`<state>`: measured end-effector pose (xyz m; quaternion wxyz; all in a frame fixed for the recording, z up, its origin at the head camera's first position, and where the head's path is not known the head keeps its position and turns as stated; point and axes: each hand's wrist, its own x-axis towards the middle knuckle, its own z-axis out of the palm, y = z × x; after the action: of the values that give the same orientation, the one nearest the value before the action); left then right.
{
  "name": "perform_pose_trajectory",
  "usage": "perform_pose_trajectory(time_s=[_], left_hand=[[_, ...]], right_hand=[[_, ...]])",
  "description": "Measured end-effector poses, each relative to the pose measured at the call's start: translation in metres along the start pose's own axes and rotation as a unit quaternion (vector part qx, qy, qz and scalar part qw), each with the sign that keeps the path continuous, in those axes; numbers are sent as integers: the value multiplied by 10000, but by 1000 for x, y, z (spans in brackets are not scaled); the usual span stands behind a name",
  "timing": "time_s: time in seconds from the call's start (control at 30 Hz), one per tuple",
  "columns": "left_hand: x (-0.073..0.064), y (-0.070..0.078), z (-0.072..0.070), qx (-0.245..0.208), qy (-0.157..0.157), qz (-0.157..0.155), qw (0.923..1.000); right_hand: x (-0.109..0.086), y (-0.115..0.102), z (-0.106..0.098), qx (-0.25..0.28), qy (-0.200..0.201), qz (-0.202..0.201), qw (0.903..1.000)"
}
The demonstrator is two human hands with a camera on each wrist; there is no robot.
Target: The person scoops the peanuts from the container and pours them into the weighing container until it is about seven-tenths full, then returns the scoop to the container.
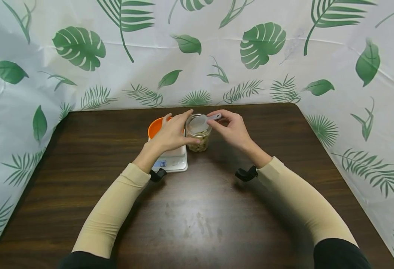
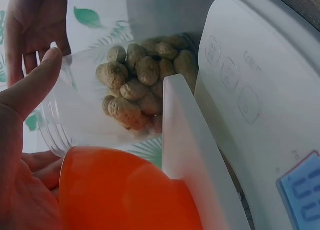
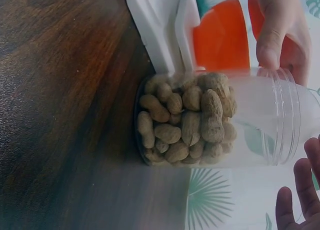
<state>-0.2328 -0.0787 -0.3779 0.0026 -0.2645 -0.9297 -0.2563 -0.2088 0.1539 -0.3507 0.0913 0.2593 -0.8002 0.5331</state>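
Note:
A clear jar (image 1: 190,129) stands upright beside the scale, with peanuts in their shells (image 3: 190,125) filling its lower part. My left hand (image 1: 171,134) grips the jar near its rim, thumb at the front and fingers reaching around the far side. Between thumb and fingers, my right hand (image 1: 232,129) pinches the pale handle of a scoop (image 1: 217,116). Its translucent bowl sits at the jar's mouth, above the peanuts. Just left of the jar, an orange bowl (image 2: 125,190) rests on the white kitchen scale (image 1: 177,164), partly hidden by my left hand in the head view.
The scale's display (image 1: 162,163) reads 0.0. All this stands near the back edge of a dark wooden table (image 1: 197,224). A white sheet with green leaf prints (image 1: 217,48) hangs behind and along the sides.

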Motion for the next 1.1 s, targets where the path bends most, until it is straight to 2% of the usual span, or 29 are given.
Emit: perform_pose_trajectory(time_s=[0.37,0.6,0.83,1.1], left_hand=[[6,0,2,39,10,-33,10000],[8,1,0,-68,37,-49,10000],[10,1,3,-84,-64,-104,9999],[11,2,3,-92,-208,-195,9996]], right_hand=[[3,1,5,-188,38,-217,9996],[4,2,5,-361,199,-292,9987],[4,0,-1,-268,267,-329,9987],[6,-8,-12,-413,232,-349,9983]])
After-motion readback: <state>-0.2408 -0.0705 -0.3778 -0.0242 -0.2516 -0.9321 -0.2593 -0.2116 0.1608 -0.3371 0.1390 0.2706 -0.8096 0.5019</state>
